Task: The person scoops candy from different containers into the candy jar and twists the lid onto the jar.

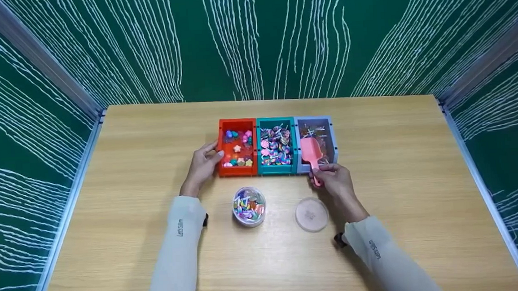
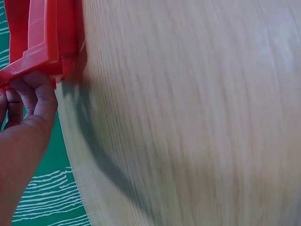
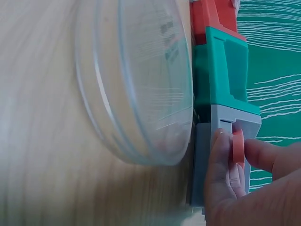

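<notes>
Three joined bins stand in a row in the head view: a red bin, a green bin and a grey bin. My left hand grips the outer side wall of the red bin, fingers against its edge in the left wrist view. Between thumb and fingers my right hand pinches the handle of a pink scoop, whose head lies over the grey bin. Small flower-like and round pieces lie in the red bin, lollipop-like pieces in the green one. The scoop hides part of the grey bin's clear, stick-like contents.
A clear round jar filled with colourful small pieces stands in front of the bins. Its size resembles that of a clear round lid lying to its right. The wooden table is bordered by green walls with white wavy lines.
</notes>
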Available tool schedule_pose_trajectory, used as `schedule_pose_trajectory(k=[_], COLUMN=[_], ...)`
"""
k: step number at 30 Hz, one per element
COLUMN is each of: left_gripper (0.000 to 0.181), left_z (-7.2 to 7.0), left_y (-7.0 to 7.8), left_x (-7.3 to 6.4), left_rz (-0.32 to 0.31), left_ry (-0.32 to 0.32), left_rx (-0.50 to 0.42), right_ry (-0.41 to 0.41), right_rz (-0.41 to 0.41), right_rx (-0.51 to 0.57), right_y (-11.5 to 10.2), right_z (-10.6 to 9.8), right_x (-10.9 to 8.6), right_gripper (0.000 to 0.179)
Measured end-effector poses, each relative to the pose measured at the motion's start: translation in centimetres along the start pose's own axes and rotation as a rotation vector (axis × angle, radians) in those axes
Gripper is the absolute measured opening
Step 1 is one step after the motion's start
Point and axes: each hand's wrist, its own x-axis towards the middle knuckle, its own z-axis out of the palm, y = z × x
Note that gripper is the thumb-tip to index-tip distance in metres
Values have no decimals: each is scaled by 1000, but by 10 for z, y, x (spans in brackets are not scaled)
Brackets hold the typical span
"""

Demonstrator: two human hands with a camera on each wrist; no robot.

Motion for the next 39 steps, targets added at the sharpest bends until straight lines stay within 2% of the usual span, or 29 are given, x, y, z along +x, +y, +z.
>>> schedule_pose_trajectory(k=[6, 14, 20, 24, 28, 32, 36, 39], left_gripper=[52, 50, 50, 51, 51, 50, 49, 49], left_z=[0, 2, 2, 3, 3, 3, 5, 7], left_y=[2, 3, 2, 1, 2, 2, 2, 2], left_x=[-2, -3, -1, -2, -2, -4, -5, -7], left_rz=[-19, 47, 34, 12, -8, 13, 43, 73], left_ry=[12, 33, 47, 40, 37, 41, 42, 51], left_rx=[17, 31, 29, 10, -3, 4, 31, 75], right_ry=[-19, -13, -10, 22, 55, 67, 39, -28], right_rz=[-14, -21, -17, -83, -124, -201, -333, -408], right_rx=[-11, -39, -110, -176, -185, -225, -368, -489], right_y=[5, 6, 6, 10, 16, 25, 40, 52], right_z=[1, 1, -1, -8, -19, -32, -42, -46], right_x=[1, 0, -1, -7, -20, -37, -53, -64], right_gripper=[23, 24, 28, 32, 37, 39, 33, 37])
